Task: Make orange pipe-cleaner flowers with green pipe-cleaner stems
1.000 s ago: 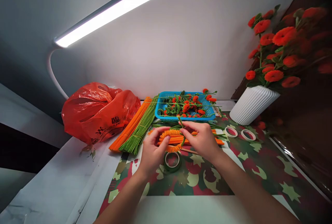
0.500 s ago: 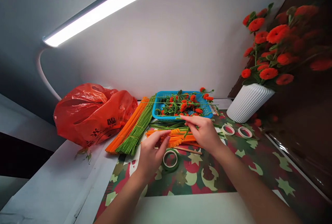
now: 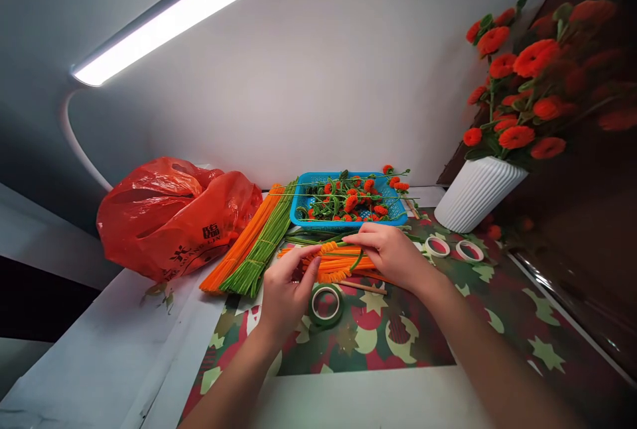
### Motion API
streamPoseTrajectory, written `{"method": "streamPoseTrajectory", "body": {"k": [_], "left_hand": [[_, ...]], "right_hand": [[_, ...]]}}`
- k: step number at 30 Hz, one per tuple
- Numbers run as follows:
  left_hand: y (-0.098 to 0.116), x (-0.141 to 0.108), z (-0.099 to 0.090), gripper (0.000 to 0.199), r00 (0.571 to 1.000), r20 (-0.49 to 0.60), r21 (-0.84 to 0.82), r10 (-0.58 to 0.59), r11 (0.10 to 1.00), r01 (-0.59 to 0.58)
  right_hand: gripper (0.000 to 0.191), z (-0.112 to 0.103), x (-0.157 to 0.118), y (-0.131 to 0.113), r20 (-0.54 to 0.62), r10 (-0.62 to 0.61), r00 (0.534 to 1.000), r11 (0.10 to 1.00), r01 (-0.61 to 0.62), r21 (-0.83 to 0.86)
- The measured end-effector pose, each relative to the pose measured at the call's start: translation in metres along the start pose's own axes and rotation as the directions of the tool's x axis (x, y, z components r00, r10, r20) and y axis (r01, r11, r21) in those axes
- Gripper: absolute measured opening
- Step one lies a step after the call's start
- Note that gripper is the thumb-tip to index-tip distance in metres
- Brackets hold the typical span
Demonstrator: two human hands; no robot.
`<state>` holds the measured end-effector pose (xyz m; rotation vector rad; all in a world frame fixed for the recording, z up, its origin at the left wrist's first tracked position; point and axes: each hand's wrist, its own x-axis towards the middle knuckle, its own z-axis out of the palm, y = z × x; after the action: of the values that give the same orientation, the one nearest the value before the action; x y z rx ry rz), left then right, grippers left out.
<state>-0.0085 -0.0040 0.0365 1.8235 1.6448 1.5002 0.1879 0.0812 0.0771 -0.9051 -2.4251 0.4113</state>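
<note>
Between my hands is a coiled orange chenille stem (image 3: 334,276), bent into small wavy loops. My left hand (image 3: 288,283) pinches its left end between thumb and fingers. My right hand (image 3: 393,251) is closed at the fingertips around a thin green chenille stem (image 3: 357,260), which meets the orange coil; the exact join is too small to make out. Beneath the hands lie loose orange chenille stems (image 3: 365,262). A roll of green floral tape (image 3: 326,305) rests on the patterned mat just right of my left hand.
Behind stands a blue basket (image 3: 300,217) of small orange flowers. Bundles of orange stems (image 3: 243,243) and green stems (image 3: 259,250) lean beside a red plastic bag (image 3: 174,217). At right are two white tape rolls (image 3: 438,246) and a white vase (image 3: 478,193) of orange flowers. A lamp (image 3: 199,14) hangs above.
My right hand has come down slightly, closer to the left. The upper part of the orange coil now shows between the fingertips. The view has shifted a little.
</note>
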Motion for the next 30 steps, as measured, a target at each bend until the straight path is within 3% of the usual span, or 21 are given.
{"method": "streamPoseTrajectory", "body": {"k": [7, 13, 16, 26, 30], "left_hand": [[0.004, 0.002, -0.001, 0.019, 0.997, 0.079, -0.030, 0.008, 1.000, -0.006], [0.001, 0.001, 0.000, 0.022, 0.994, 0.065, -0.112, -0.087, 0.989, 0.094], [0.000, -0.001, 0.001, 0.022, 0.994, 0.027, -0.121, -0.108, 0.987, 0.110], [0.001, -0.002, 0.002, 0.022, 0.992, -0.052, -0.092, -0.115, 0.990, 0.110], [0.001, -0.002, 0.002, 0.021, 0.993, -0.033, -0.098, -0.114, 0.989, 0.111]], "right_hand": [[0.041, -0.002, 0.000, -0.005, 0.071, -0.015, 0.997, 0.996, 0.009, 0.086], [0.027, -0.001, 0.000, -0.014, 0.037, 0.097, 0.995, 0.964, -0.103, 0.247], [0.024, -0.001, 0.000, -0.015, 0.013, 0.149, 0.989, 0.955, -0.147, 0.256], [0.024, -0.003, -0.001, -0.012, -0.004, 0.119, 0.993, 0.978, -0.116, 0.172], [0.025, -0.003, -0.001, -0.009, -0.009, 0.108, 0.994, 0.985, -0.105, 0.136]]}}
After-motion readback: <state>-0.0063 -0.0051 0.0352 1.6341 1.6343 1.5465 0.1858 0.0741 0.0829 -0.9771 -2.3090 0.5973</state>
